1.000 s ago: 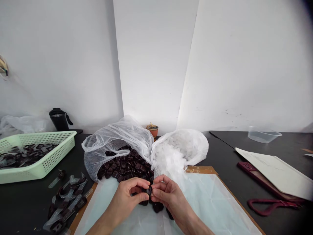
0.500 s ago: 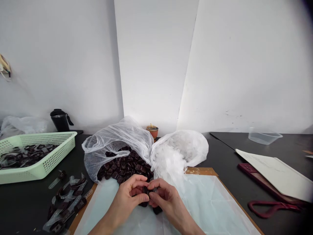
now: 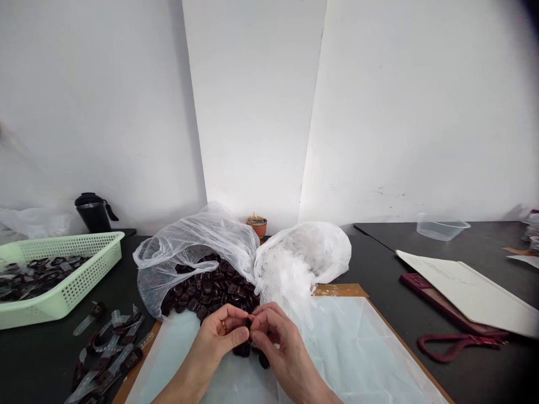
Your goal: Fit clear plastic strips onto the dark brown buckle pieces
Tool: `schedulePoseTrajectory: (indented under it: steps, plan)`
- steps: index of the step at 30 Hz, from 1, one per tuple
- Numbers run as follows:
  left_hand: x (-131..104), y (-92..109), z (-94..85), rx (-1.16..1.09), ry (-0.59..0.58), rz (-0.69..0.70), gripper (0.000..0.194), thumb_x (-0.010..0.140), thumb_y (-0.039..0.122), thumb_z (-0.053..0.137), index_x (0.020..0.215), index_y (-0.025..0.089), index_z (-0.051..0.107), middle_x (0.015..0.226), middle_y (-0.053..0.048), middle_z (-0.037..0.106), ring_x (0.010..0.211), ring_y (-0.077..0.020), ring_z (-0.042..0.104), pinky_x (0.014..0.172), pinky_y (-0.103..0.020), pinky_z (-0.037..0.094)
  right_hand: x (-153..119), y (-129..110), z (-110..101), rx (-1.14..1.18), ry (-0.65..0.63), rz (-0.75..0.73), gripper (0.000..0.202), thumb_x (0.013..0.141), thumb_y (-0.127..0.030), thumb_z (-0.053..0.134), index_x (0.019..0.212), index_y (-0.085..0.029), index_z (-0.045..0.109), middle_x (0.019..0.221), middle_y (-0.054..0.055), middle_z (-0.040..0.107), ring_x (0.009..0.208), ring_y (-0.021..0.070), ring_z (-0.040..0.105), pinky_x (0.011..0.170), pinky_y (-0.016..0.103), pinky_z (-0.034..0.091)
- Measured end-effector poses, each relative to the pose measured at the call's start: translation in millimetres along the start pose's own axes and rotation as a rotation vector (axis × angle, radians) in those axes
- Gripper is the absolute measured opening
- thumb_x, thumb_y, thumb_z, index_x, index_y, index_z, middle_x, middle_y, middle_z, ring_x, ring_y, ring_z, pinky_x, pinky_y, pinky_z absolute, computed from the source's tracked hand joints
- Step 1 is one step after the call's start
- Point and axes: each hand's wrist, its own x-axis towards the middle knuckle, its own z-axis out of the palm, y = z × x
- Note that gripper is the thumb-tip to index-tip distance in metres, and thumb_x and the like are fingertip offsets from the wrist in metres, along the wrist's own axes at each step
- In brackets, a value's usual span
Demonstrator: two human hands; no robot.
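Observation:
Over the covered work board, my left hand (image 3: 213,342) pinches a small dark brown plastic piece (image 3: 247,324) between thumb and fingertips. My right hand (image 3: 280,343) grips the same piece from the other side, its fingers curled and mostly hiding it. Below my fingers, a few more dark pieces (image 3: 241,350) lie on the pale sheet (image 3: 345,342). Just beyond, glossy dark brown pieces (image 3: 213,289) spill from a thin clear plastic bag (image 3: 189,235). Beside it, a white bag (image 3: 332,252) lies with translucent plastic strips (image 3: 290,275) coming out.
Left stand a pale green basket (image 3: 88,281) of dark pieces with strips and a black tumbler (image 3: 93,213). Joined pieces and strips (image 3: 112,359) lie loose nearby. At right are dark red scissors (image 3: 450,348), a notebook (image 3: 463,286) and a clear tub (image 3: 442,229). A small pot (image 3: 257,226) stands behind.
My fingertips have closed in tighter around the piece, and my left hand has turned so that a ring shows. The whole view has shifted slightly, with most things now further left.

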Motion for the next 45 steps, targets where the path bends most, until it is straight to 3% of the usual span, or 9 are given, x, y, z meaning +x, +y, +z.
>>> schedulePoseTrajectory:
  steps: [4,8,13,21,28,33,36,41,45]
  plan:
    - [-0.8,6.6,2.8,0.056,0.007,-0.034,0.021,0.071,0.03,0.082,0.084,0.018,0.072,0.073,0.001,0.073,0.072,-0.0126,0.06,0.068,-0.021,0.041,-1.4,-7.9,-0.6,-0.209,0.002,-0.071,0.017,0.087,-0.009,0.048,0.078,-0.021,0.056,0.1,0.005,0.052,0.086,0.0179,0.057,0.076,0.03,0.048]
    - [-1.1,9.1,2.2,0.076,0.014,-0.065,0.026,0.066,0.033,0.085,0.083,0.017,0.073,0.068,0.002,0.07,0.067,-0.0121,0.056,0.065,-0.022,0.04,0.9,-13.3,-4.3,-0.266,0.048,-0.107,0.016,0.087,-0.009,0.05,0.08,-0.022,0.055,0.099,0.005,0.054,0.097,0.0211,0.053,0.085,0.034,0.044]
    - [-3.1,6.2,-0.2,0.019,-0.005,-0.097,0.028,0.066,0.035,0.085,0.083,0.016,0.073,0.063,0.002,0.064,0.063,-0.0114,0.052,0.064,-0.024,0.039,3.2,-13.4,-9.7,-0.162,0.031,-0.1,0.013,0.091,-0.016,0.051,0.08,-0.022,0.053,0.085,0.001,0.055,0.076,0.0167,0.051,0.066,0.028,0.043]
    - [-3.6,4.9,-1.2,-0.034,-0.068,-0.136,0.025,0.069,0.033,0.083,0.084,0.015,0.072,0.062,0.003,0.06,0.061,-0.0115,0.048,0.062,-0.024,0.036,3.0,-6.1,-4.3,0.247,-0.016,0.092,0.024,0.096,-0.042,0.05,0.085,-0.021,0.05,0.078,0.0,0.06,0.048,0.0074,0.047,0.043,0.02,0.038]
    - [-4.8,3.7,0.0,-0.079,-0.021,-0.092,0.022,0.07,0.03,0.083,0.085,0.018,0.073,0.078,0.0,0.07,0.069,-0.0127,0.057,0.068,-0.025,0.042,6.7,-18.9,-4.2,0.452,0.002,0.215,0.039,0.079,-0.054,0.07,0.078,-0.019,0.052,0.072,-0.001,0.062,0.045,0.0076,0.054,0.043,0.02,0.045]
    - [-2.2,3.1,0.1,-0.096,-0.013,-0.055,0.024,0.068,0.031,0.084,0.085,0.02,0.073,0.069,0.002,0.07,0.068,-0.013,0.059,0.067,-0.025,0.043,6.2,-19.7,-9.7,0.521,-0.04,0.324,0.036,0.073,-0.047,0.079,0.083,-0.016,0.063,0.066,0.0,0.065,0.06,0.0124,0.064,0.062,0.025,0.053]
    - [-1.8,2.1,0.2,-0.086,0.0,-0.046,0.026,0.065,0.03,0.087,0.083,0.02,0.072,0.074,0.001,0.073,0.073,-0.0146,0.062,0.07,-0.025,0.043,7.5,-17.6,-13.3,0.525,-0.06,0.368,0.039,0.067,-0.046,0.083,0.085,-0.014,0.068,0.07,0.002,0.068,0.064,0.013,0.065,0.068,0.027,0.055]
    - [-2.1,0.2,0.7,-0.059,0.014,-0.022,0.029,0.062,0.032,0.087,0.084,0.022,0.071,0.085,-0.003,0.077,0.081,-0.0192,0.066,0.076,-0.029,0.045,11.0,-14.7,-14.6,0.516,-0.033,0.434,0.047,0.052,-0.039,0.091,0.083,-0.015,0.064,0.063,-0.002,0.065,0.051,0.0129,0.063,0.051,0.025,0.053]
    - [0.0,-4.3,-3.4,-0.005,-0.04,-0.002,0.028,0.062,0.03,0.088,0.083,0.021,0.071,0.096,-0.007,0.079,0.089,-0.022,0.067,0.08,-0.032,0.046,11.6,-10.1,-13.5,0.496,-0.009,0.48,0.053,0.046,-0.031,0.091,0.083,-0.018,0.054,0.055,-0.006,0.063,0.043,0.0132,0.06,0.044,0.025,0.051]
